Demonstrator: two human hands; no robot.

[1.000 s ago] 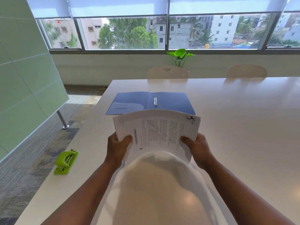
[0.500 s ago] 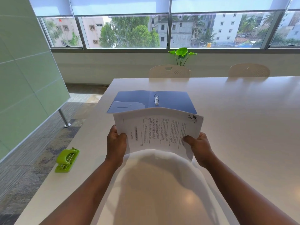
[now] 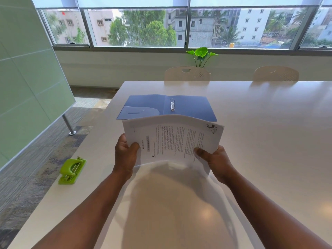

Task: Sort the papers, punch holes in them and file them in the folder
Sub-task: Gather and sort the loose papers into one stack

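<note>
**Papers held up over the table, folder lying open behind**

A long white table [image 3: 260,132] fills the room in front of the window, its right side and near edge cut off from view. Two pale chairs [image 3: 186,73] stand at its far side, only their backs showing, with a green plant [image 3: 202,54] rising behind one. On the far part of the table lies the blue ring folder [image 3: 190,106], open flat, its near edge hidden behind the stack of papers [image 3: 172,139]. That stack is raised off the table and bowed upward in the middle; its print runs sideways and is too small to read. The left hand [image 3: 125,155] grips the stack's left edge, thumb on top, and the right hand [image 3: 214,159] grips the right edge likewise; the fingers underneath are hidden. A green hole punch [image 3: 71,170] sits near the table's left edge, well apart from the hands.
</note>
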